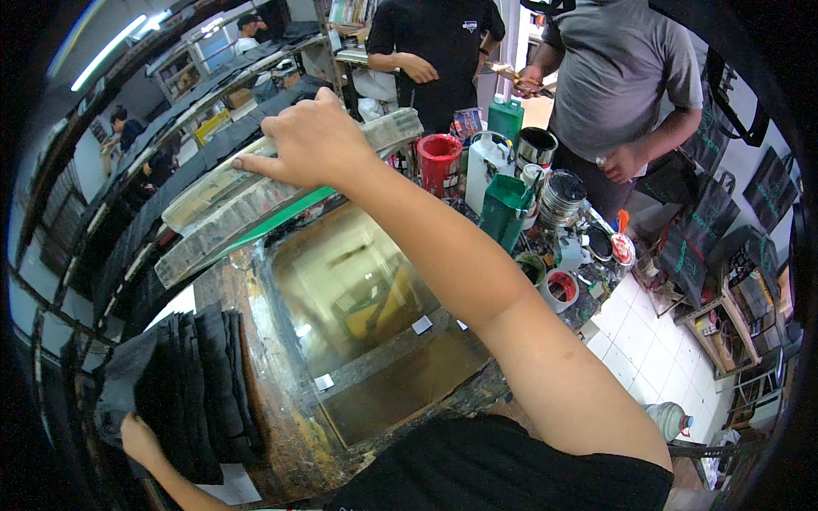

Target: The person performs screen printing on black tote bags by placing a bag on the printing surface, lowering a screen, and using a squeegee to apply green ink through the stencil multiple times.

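- Your right hand (313, 143) grips the pale frame (247, 220), which tilts above the table (277, 417).
- Your left hand (139, 436) touches the black fabric stack (192, 375) at the table's left; I cannot tell whether its fingers pinch.
- Farther out stands a red tub (440, 172).

Right arm (477, 264) stretched over paint-stained wooden table (277, 409), right hand (319, 140) gripped palm-down; left hand (141, 440) curled at near-left corner.
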### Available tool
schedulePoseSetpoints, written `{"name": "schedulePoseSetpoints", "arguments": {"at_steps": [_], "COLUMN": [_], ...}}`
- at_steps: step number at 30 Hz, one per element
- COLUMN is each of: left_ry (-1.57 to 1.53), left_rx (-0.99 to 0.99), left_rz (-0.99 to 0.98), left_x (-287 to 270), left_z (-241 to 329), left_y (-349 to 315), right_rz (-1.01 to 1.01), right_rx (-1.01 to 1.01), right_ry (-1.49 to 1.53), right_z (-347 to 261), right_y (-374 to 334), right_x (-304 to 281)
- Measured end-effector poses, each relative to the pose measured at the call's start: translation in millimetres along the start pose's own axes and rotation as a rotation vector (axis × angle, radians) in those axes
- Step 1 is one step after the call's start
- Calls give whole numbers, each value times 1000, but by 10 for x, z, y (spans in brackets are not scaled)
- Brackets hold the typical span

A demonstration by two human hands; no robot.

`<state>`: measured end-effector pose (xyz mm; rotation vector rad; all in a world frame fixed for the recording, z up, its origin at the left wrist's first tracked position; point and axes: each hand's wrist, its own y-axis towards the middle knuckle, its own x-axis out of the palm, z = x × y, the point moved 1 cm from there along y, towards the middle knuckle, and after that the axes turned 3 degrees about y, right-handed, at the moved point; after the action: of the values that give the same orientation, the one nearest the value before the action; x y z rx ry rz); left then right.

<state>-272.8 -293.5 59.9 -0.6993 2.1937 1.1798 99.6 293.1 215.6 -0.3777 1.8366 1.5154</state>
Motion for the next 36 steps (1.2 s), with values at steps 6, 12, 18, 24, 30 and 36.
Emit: {"name": "schedulePoseSetpoints", "arguments": {"at_steps": [6, 12, 18, 24, 30, 36], "left_ry": [1, -294, -471, -653, -1001, -1317], "left_rx": [230, 413, 734, 867, 675, 737], "left_rz": [-136, -639, -513, -537, -1013, -672], "left_x": [-857, -1040, -960, -882, -2238, -1826], "left_z": [936, 2421, 3918, 5157, 5790, 5805], "left_y": [-41, -182, -45, 243, 348, -426], "right_rz": [-8, 44, 66, 80, 40, 96], "right_rx": [-10, -45, -54, -50, -34, -59], "right_ry": [-9, -2, 5, 15, -11, -58], "right_z": [25, 57, 110, 44, 103, 79], "right_y": [-52, -67, -152, -134, -146, -92], "right_x": [-19, 29, 3, 15, -35, 76]}}
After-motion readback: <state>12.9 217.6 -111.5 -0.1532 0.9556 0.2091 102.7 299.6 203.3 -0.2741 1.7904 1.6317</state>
